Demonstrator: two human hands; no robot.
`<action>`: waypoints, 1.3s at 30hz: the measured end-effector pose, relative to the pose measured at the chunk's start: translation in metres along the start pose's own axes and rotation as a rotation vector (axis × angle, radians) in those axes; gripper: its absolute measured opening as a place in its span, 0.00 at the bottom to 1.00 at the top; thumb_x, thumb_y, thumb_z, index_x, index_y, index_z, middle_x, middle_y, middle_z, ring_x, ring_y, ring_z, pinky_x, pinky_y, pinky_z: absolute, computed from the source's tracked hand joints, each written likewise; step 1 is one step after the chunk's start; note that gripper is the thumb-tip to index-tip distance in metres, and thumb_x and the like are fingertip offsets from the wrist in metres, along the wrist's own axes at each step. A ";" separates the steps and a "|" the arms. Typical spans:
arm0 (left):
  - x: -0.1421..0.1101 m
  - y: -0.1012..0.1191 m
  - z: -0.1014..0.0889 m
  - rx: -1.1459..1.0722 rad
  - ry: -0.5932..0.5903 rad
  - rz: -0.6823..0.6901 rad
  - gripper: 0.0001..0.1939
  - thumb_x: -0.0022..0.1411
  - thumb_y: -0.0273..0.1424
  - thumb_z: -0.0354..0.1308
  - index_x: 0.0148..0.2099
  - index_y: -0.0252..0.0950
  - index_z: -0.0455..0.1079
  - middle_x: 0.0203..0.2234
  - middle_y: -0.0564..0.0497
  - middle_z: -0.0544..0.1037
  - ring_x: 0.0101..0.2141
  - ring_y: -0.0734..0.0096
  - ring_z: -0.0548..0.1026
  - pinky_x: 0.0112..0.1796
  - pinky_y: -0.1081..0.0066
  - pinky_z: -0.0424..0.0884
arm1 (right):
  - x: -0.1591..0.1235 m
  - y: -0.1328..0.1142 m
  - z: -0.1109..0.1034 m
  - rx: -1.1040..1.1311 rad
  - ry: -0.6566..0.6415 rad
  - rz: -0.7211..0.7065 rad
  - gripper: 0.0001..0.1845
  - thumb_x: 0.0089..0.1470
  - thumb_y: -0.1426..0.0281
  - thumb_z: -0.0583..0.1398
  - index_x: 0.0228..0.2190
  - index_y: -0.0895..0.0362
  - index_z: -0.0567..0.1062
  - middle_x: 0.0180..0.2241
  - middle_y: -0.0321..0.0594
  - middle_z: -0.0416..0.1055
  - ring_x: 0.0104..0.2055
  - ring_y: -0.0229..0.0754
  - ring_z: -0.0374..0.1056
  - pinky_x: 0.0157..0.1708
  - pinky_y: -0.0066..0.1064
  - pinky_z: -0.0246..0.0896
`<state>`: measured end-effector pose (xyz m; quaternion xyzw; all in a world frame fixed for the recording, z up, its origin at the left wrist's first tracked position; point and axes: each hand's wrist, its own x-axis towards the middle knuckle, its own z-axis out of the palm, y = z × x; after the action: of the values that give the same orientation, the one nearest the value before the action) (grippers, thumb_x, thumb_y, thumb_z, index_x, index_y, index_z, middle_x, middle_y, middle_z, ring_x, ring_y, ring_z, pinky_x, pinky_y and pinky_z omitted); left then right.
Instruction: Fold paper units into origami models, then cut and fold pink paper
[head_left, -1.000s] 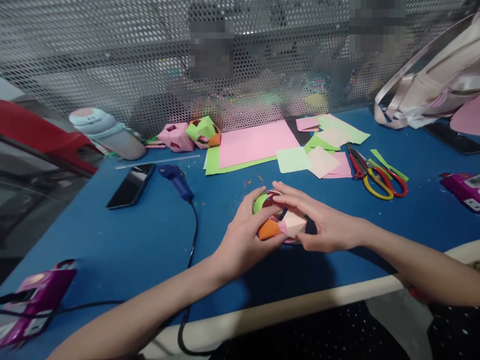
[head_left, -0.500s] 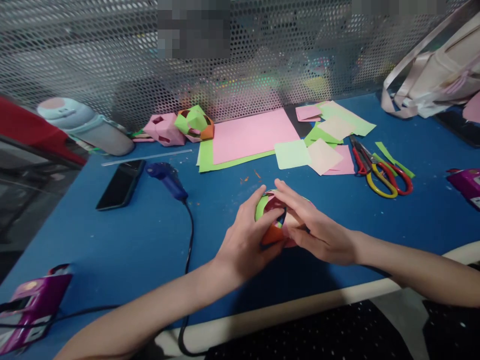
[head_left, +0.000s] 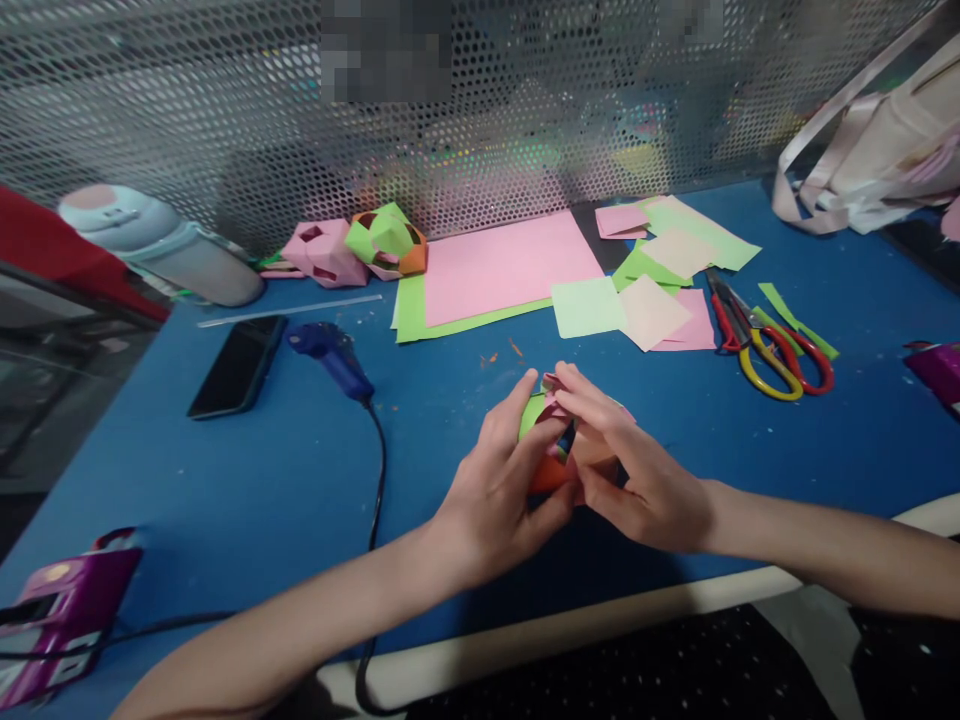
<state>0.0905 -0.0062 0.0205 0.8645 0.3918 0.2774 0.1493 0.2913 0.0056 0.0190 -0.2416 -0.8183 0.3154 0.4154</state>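
Note:
A folded paper ball [head_left: 551, 470] of orange, green, pink and dark pieces sits just above the blue table [head_left: 225, 470] near its front edge. My left hand [head_left: 499, 490] wraps its left side, fingers curled over the green part. My right hand [head_left: 630, 465] closes on its right side, fingers pressing the top pieces. Most of the ball is hidden between the two hands.
Behind lie pink and green paper sheets [head_left: 510, 265], small paper squares [head_left: 645, 310], red and yellow scissors [head_left: 772, 345], two finished paper balls [head_left: 352, 250], a blue glue gun [head_left: 330, 355] with its cord, a phone [head_left: 236, 365], a bottle [head_left: 157, 245], a bag [head_left: 877, 150] and purple devices [head_left: 60, 610].
Both hands have closed tighter round the paper ball and turned it a little; the peach face that showed a second ago is now covered by my right fingers.

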 end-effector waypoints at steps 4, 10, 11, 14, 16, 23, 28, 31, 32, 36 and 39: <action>0.000 -0.001 0.001 -0.003 -0.041 -0.046 0.23 0.68 0.34 0.54 0.62 0.35 0.58 0.69 0.30 0.48 0.68 0.41 0.49 0.61 0.39 0.58 | -0.001 0.001 0.003 0.008 0.000 0.021 0.40 0.58 0.82 0.52 0.67 0.51 0.47 0.69 0.48 0.51 0.73 0.48 0.34 0.70 0.59 0.35; -0.002 -0.002 0.004 -0.030 -0.039 -0.042 0.27 0.69 0.34 0.51 0.67 0.38 0.52 0.70 0.35 0.48 0.69 0.45 0.46 0.63 0.42 0.56 | -0.003 -0.002 0.005 -0.007 -0.012 0.013 0.40 0.58 0.82 0.52 0.67 0.50 0.46 0.72 0.47 0.42 0.73 0.48 0.35 0.69 0.58 0.39; -0.002 -0.002 0.004 -0.037 -0.043 -0.044 0.27 0.69 0.34 0.51 0.67 0.38 0.52 0.70 0.34 0.49 0.70 0.45 0.46 0.63 0.41 0.56 | -0.004 -0.003 0.005 0.000 -0.012 0.009 0.41 0.57 0.82 0.52 0.67 0.50 0.46 0.72 0.47 0.41 0.73 0.48 0.36 0.69 0.57 0.40; -0.002 -0.001 0.001 -0.060 -0.058 -0.065 0.23 0.68 0.30 0.51 0.64 0.37 0.56 0.70 0.34 0.46 0.70 0.45 0.45 0.63 0.40 0.55 | -0.006 -0.005 0.004 0.052 -0.009 0.014 0.41 0.56 0.82 0.51 0.66 0.50 0.46 0.72 0.45 0.42 0.73 0.47 0.38 0.69 0.54 0.43; -0.001 -0.001 -0.001 -0.085 -0.061 -0.075 0.17 0.68 0.28 0.50 0.58 0.37 0.60 0.70 0.36 0.46 0.69 0.45 0.47 0.62 0.41 0.57 | -0.008 -0.004 0.004 0.090 -0.001 0.011 0.40 0.56 0.82 0.51 0.66 0.50 0.48 0.71 0.45 0.44 0.73 0.47 0.40 0.69 0.52 0.44; -0.002 0.000 -0.001 -0.139 -0.056 -0.122 0.09 0.68 0.23 0.48 0.46 0.38 0.66 0.70 0.39 0.47 0.68 0.48 0.54 0.60 0.47 0.64 | -0.007 -0.002 -0.012 -0.040 0.071 -0.030 0.34 0.54 0.78 0.56 0.61 0.52 0.59 0.65 0.49 0.59 0.68 0.50 0.55 0.63 0.51 0.57; -0.002 0.000 -0.001 -0.118 -0.041 -0.116 0.11 0.68 0.23 0.48 0.49 0.38 0.65 0.69 0.38 0.49 0.68 0.49 0.53 0.61 0.47 0.64 | -0.012 -0.005 -0.030 -0.303 -0.079 -0.010 0.30 0.55 0.68 0.63 0.58 0.53 0.63 0.54 0.49 0.71 0.54 0.49 0.70 0.53 0.46 0.68; -0.001 0.001 -0.002 -0.118 -0.036 -0.106 0.10 0.68 0.23 0.49 0.49 0.38 0.65 0.69 0.38 0.50 0.68 0.50 0.53 0.61 0.48 0.63 | -0.020 -0.002 -0.027 -0.449 -0.108 0.014 0.32 0.56 0.66 0.63 0.60 0.55 0.61 0.56 0.51 0.70 0.56 0.51 0.69 0.52 0.46 0.69; -0.001 0.001 -0.002 -0.120 -0.036 -0.104 0.10 0.68 0.23 0.49 0.50 0.38 0.65 0.69 0.37 0.50 0.68 0.50 0.52 0.61 0.48 0.63 | -0.021 0.000 -0.025 -0.467 -0.098 0.014 0.32 0.56 0.66 0.63 0.59 0.55 0.60 0.55 0.51 0.71 0.56 0.51 0.70 0.50 0.45 0.70; -0.001 0.000 -0.002 -0.136 -0.037 -0.085 0.15 0.68 0.23 0.50 0.55 0.38 0.63 0.68 0.37 0.52 0.69 0.51 0.49 0.63 0.48 0.61 | -0.021 0.007 -0.018 -0.469 -0.092 0.004 0.27 0.56 0.67 0.63 0.55 0.55 0.63 0.51 0.48 0.75 0.49 0.50 0.75 0.41 0.42 0.72; 0.000 -0.002 -0.004 -0.171 -0.046 -0.058 0.21 0.68 0.24 0.51 0.61 0.40 0.59 0.69 0.38 0.51 0.69 0.51 0.49 0.64 0.47 0.58 | -0.018 0.008 -0.017 -0.449 -0.081 -0.017 0.24 0.55 0.68 0.63 0.53 0.56 0.66 0.50 0.48 0.75 0.47 0.49 0.75 0.40 0.41 0.71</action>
<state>0.0869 -0.0051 0.0233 0.8429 0.3882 0.2853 0.2395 0.3162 0.0046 0.0117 -0.3082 -0.8859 0.1311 0.3208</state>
